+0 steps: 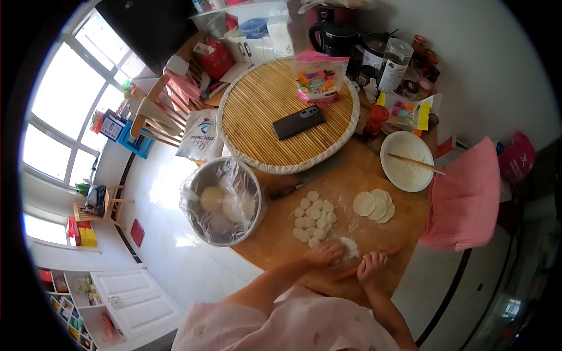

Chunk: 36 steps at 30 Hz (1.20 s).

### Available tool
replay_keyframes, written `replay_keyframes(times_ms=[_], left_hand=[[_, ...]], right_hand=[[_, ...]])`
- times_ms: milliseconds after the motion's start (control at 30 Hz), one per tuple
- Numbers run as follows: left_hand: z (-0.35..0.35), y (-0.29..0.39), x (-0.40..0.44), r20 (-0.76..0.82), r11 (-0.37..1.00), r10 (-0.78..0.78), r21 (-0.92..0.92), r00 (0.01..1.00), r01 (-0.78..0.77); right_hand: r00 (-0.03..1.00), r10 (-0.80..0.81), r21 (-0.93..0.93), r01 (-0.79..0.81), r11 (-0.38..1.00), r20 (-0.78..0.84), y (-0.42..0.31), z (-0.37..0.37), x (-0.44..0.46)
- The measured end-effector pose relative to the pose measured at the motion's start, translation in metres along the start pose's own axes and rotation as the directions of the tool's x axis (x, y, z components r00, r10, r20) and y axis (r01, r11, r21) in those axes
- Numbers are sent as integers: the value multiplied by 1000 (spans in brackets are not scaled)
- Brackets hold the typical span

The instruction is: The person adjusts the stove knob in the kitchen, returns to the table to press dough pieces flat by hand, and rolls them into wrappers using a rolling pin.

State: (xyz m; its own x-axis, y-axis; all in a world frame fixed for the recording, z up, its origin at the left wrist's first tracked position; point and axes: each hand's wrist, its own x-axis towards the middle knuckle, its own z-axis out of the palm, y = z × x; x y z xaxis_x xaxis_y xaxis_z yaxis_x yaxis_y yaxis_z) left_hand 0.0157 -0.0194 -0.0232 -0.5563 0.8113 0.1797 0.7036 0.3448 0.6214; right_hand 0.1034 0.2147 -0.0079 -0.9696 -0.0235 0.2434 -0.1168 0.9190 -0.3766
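My right hand (372, 266) is closed around a thin wooden rolling pin (396, 252), which lies slanted near the front of the wooden board (275, 225). My left hand (326, 255) rests low over the board, fingers stretched out, beside a small heap of white flour (350, 247). What lies under its fingertips is hidden. Just beyond that hand sit several small flattened dough pieces (315, 216), close together. Farther right, several rolled round dough wrappers (373, 205) overlap in a loose stack.
A metal pot (259, 217) covered with plastic film holds pale dough at left. Behind lies a round reed tray (252, 105) bearing a black phone (298, 122) and a pink bag (319, 76). A white bowl (389, 143) with chopsticks and a pink chair (462, 202) stand right.
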Motion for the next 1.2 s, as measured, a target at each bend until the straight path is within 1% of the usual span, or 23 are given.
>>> replay_keyframes(times_ms=[100, 233, 300, 400, 500, 633, 700, 800, 833, 900, 1000, 1100, 1200], left_hand=[[-4, 3, 1, 61, 999, -22, 47, 998, 20], [0, 5, 1, 30, 999, -37, 31, 999, 36], [-2, 6, 0, 29, 999, -45, 26, 999, 44], [4, 1, -2, -4, 1000, -7, 24, 1000, 7], [3, 3, -1, 24, 997, -41, 68, 999, 39], [3, 2, -2, 53, 997, -56, 54, 997, 53], [6, -2, -2, 52, 997, -31, 75, 998, 27], [6, -4, -9, -4, 994, -37, 99, 999, 37], [6, -4, -13, -33, 972, -125, 195, 992, 129], [3, -7, -16, -124, 874, -280, 377, 952, 307], [-3, -23, 6, -181, 890, -357, 231, 916, 393], [-39, -18, 58, -131, 842, -384, 356, 914, 405], [-49, -16, 78, -174, 765, -543, 303, 822, 569]], right_hand=[[1000, -5, 10, 5, 1000, -15, -1, 1, -1], [1000, -13, 38, 14, 999, -24, -1, -1, -2], [999, -19, 23, 19, 1000, -28, -1, -1, -1], [999, -26, 10, 26, 1000, -19, -4, -3, 0], [999, -20, 2, 20, 1000, 29, -7, -12, 4], [997, 2, 4, -2, 1000, 83, -6, -14, 4], [998, -3, 16, 2, 1000, 57, -5, -14, 3], [999, 21, 15, -22, 1000, 36, -3, -10, 2], [999, 31, 14, -31, 999, 36, -3, -8, 0], [999, 42, 27, -42, 999, 24, -2, -4, -2], [999, 50, 42, -50, 998, 7, 1, 2, -5], [998, 56, 48, -56, 997, 0, 0, 3, -5], [998, 59, 55, -59, 997, 11, 0, 0, -4]])
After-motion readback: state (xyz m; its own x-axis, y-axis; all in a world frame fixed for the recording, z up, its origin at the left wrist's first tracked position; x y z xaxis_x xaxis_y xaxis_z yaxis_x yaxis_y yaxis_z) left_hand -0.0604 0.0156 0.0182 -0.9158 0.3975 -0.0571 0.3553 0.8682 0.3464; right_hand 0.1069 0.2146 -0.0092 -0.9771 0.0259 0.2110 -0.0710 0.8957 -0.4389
